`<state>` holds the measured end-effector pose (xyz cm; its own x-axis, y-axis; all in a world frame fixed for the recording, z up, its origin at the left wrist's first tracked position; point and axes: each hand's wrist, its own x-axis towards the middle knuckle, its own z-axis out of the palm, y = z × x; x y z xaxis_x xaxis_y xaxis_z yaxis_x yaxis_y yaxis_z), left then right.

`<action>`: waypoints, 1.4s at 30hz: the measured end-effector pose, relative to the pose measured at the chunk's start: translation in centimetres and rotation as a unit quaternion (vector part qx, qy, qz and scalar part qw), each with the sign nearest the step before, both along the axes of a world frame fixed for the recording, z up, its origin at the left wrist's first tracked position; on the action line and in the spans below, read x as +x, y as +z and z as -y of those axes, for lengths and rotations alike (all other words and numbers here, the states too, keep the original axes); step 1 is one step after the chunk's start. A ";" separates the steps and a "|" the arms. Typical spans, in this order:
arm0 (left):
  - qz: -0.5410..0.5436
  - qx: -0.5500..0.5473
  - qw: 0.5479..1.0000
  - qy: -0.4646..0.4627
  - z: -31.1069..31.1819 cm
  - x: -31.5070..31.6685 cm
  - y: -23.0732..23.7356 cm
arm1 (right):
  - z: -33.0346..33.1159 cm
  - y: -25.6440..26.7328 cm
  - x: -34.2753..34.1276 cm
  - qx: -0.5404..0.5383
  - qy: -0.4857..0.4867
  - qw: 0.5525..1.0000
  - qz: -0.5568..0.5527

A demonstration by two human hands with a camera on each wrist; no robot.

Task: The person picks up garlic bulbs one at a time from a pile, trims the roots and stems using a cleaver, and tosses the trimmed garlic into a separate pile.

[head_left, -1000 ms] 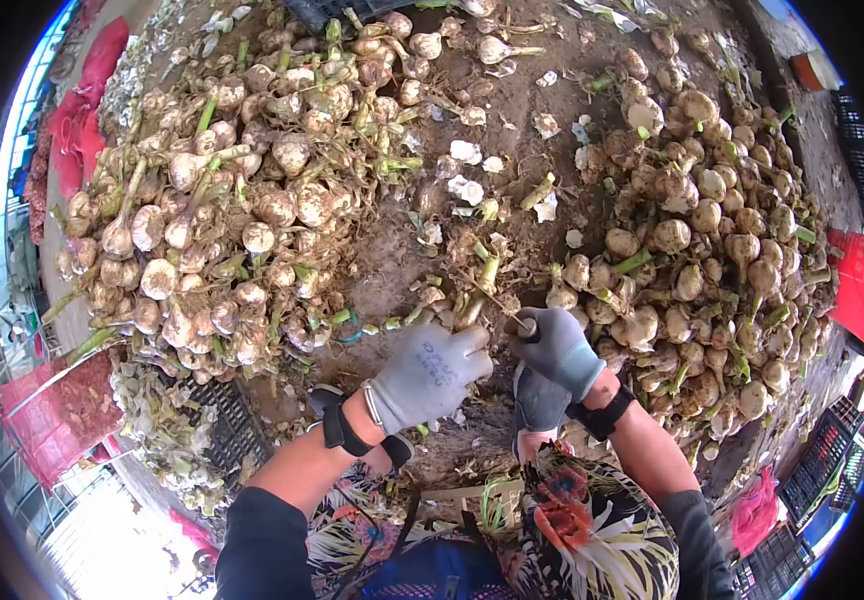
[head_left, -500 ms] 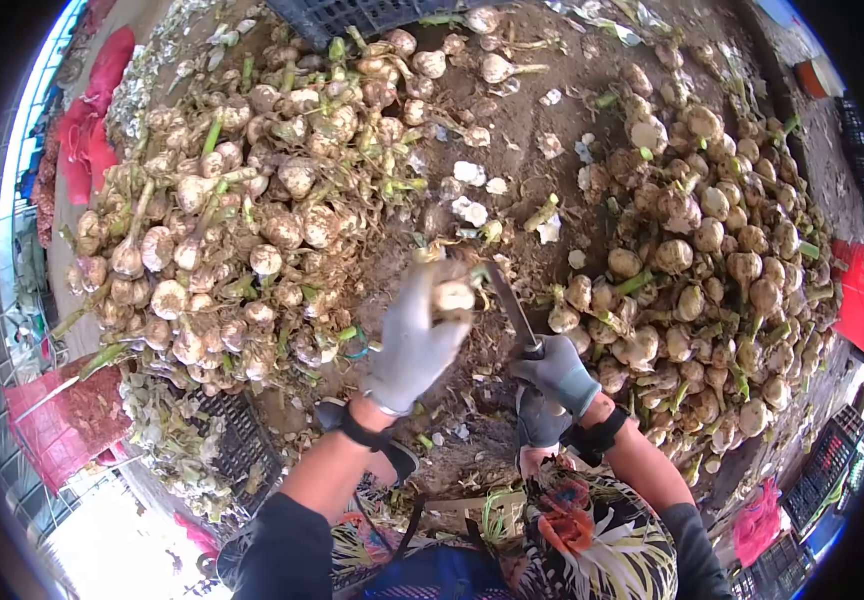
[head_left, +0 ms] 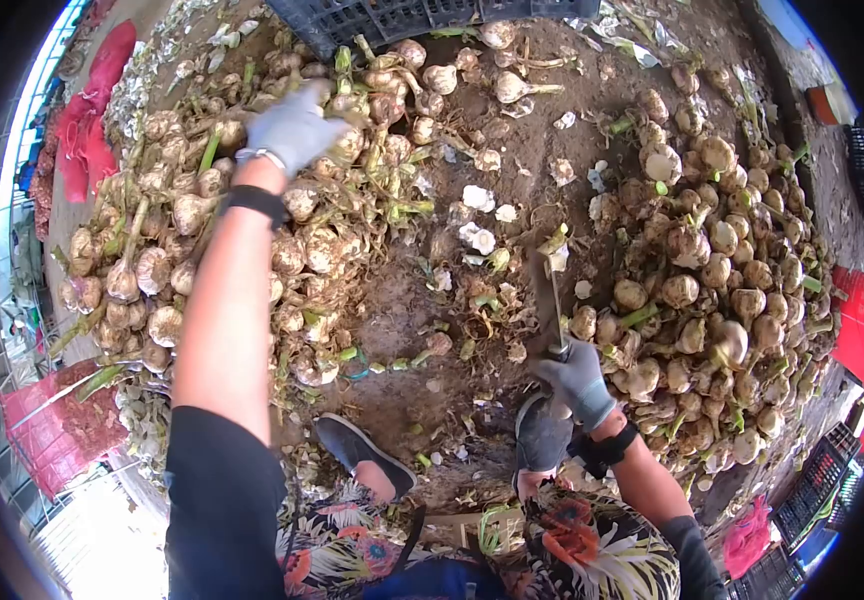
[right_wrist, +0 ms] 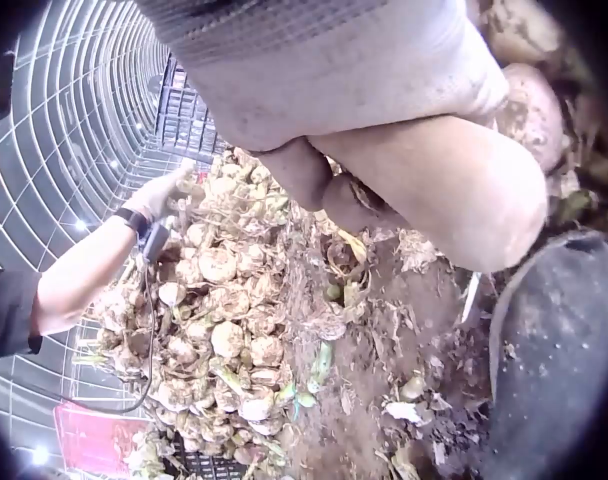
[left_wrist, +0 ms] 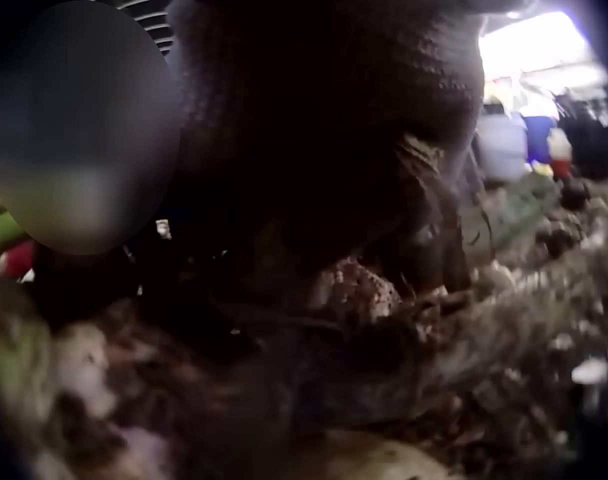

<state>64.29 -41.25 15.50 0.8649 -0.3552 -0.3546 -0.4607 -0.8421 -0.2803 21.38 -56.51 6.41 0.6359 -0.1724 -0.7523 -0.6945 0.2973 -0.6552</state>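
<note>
My left hand (head_left: pixel 292 132), in a grey glove, reaches over the far part of the left heap of garlic bulbs (head_left: pixel 317 252). It is blurred, with the thumb held out to the side; the left wrist view shows its dark underside close above the heap. My gloved right hand (head_left: pixel 577 382) grips a knife (head_left: pixel 556 305) near my shoe, the blade pointing away from me. In the right wrist view its fingers (right_wrist: pixel 434 185) are curled. A second garlic heap (head_left: pixel 680 292) lies to the right, with one motion-blurred garlic bulb (head_left: pixel 729 342) over it.
A dark plastic crate (head_left: pixel 402 22) stands beyond the left heap. Loose peel and stem pieces (head_left: pixel 480 238) litter the soil between the heaps. My shoes (head_left: pixel 364 455) are at the near edge. Red mesh bags (head_left: pixel 82 130) lie far left, and more crates (head_left: pixel 820 470) stand at right.
My left hand first works beside the knife, then holds a garlic bulb there; now it is far over the left heap without that bulb. A blurred bulb appears over the right heap.
</note>
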 end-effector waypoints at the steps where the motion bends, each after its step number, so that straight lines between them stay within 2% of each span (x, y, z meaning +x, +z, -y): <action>1: -0.049 0.051 0.997 -0.011 1.0 -1.9 0.5 | 0.0 0.3 0.2 0.020 -0.008 1.000 -0.004; 2: -0.033 0.031 0.999 0.002 1.2 -2.6 -0.6 | 0.1 0.7 0.9 0.021 -0.026 0.999 -0.023; 3: -0.007 -0.046 0.999 -0.024 0.7 -3.1 -1.2 | 0.3 0.8 1.2 0.020 -0.026 0.999 -0.020; 5: -0.081 -0.053 0.995 -0.018 1.5 -5.3 0.2 | 0.6 0.7 1.6 0.011 -0.056 0.998 -0.008; 7: -0.104 -0.030 0.993 -0.038 2.3 -8.2 -0.1 | 1.2 0.5 1.4 0.045 -0.080 0.996 -0.016; 9: -0.091 -0.003 0.983 -0.157 2.8 -13.2 -1.3 | 1.5 -1.4 0.8 0.006 -0.153 0.988 0.035; 10: -0.112 -0.040 0.983 -0.139 2.8 -15.9 -2.4 | 1.4 -1.4 1.2 -0.020 -0.199 0.977 0.068; 11: -0.133 -0.079 0.980 -0.123 2.4 -18.2 -3.8 | 1.7 -1.1 1.6 -0.023 -0.202 0.977 0.067; 13: -0.022 -0.225 0.960 -0.167 0.3 -21.9 -6.5 | 2.5 -0.1 2.0 -0.005 -0.261 0.962 0.076; 14: -0.013 -0.311 0.941 -0.131 -0.5 -23.3 -6.4 | 3.2 -0.2 2.0 0.004 -0.257 0.965 0.054; 15: -0.029 -0.340 0.931 -0.130 -1.8 -23.8 -7.4 | 3.2 0.3 2.2 -0.023 -0.254 0.965 0.056; 17: -0.131 -0.379 0.915 -0.034 -3.9 -25.8 -7.7 | 3.0 1.5 2.5 -0.023 -0.244 0.968 0.048; 18: -0.162 -0.382 0.910 -0.018 -5.4 -26.7 -8.9 | 2.7 1.5 2.4 -0.027 -0.243 0.968 0.050; 19: -0.159 -0.336 0.928 0.021 -5.9 -27.5 -8.5 | 2.3 1.2 2.2 -0.016 -0.235 0.970 0.052; 21: -0.099 -0.152 0.983 0.030 -6.7 -29.0 -8.2 | 1.1 0.2 1.5 -0.003 -0.225 0.973 0.051; 23: -0.112 -0.136 0.984 0.032 -7.6 -29.3 -8.9 | 0.1 -0.5 0.8 0.022 -0.185 0.982 0.037; 25: -0.122 -0.120 0.985 0.031 -8.0 -29.6 -8.8 | -0.5 0.1 0.4 -0.004 -0.147 0.989 0.030; 27: -0.210 -0.164 0.962 0.058 -7.8 -29.8 -7.8 | -0.7 1.8 0.8 0.015 -0.087 0.996 0.027; 28: -0.188 -0.203 0.961 0.007 -7.4 -30.4 -6.1 | -1.0 2.6 1.2 0.028 -0.092 0.995 0.028; 29: -0.189 -0.288 0.939 -0.003 -7.0 -31.0 -5.0 | -1.5 2.9 1.3 0.030 -0.093 0.995 0.025; 31: -0.156 -0.396 0.898 -0.111 -5.7 -31.9 -2.4 | -1.6 3.3 2.0 0.054 -0.032 0.997 0.045; 32: -0.157 -0.397 0.897 -0.111 -5.2 -32.5 -1.9 | -1.8 3.7 2.1 0.061 -0.012 0.997 0.042; 34: -0.182 -0.520 0.830 -0.091 -4.7 -33.4 -1.0 | -2.3 3.9 2.1 0.109 -0.001 0.991 0.073; 35: -0.181 -0.520 0.830 -0.091 -4.7 -33.7 -0.4 | -2.8 3.7 2.0 0.150 -0.010 0.983 0.105; 37: -0.102 -0.496 0.859 0.066 -4.8 -34.5 0.4 | -3.6 4.0 2.1 0.162 -0.040 0.976 0.137; 39: -0.121 -0.510 0.845 0.104 -5.8 -35.1 -1.0 | -4.2 5.4 2.4 0.183 -0.092 0.971 0.125; 40: -0.234 -0.586 0.755 0.178 -6.0 -35.2 -1.5 | -4.8 5.4 2.6 0.165 -0.082 0.971 0.152; 41: -0.339 -0.644 0.640 0.247 -6.2 -35.2 -1.9 | -5.0 5.5 2.6 0.166 -0.081 0.971 0.152; 42: -0.408 -0.660 0.558 0.294 -6.3 -34.8 -2.3 | -5.1 5.5 2.7 0.151 -0.063 0.971 0.173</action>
<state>29.44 -34.91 13.15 0.7114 -0.5128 -0.4806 0.4827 -0.1404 0.8644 24.04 -51.42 11.87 0.8476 -0.0698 -0.5260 -0.3938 0.5815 -0.7119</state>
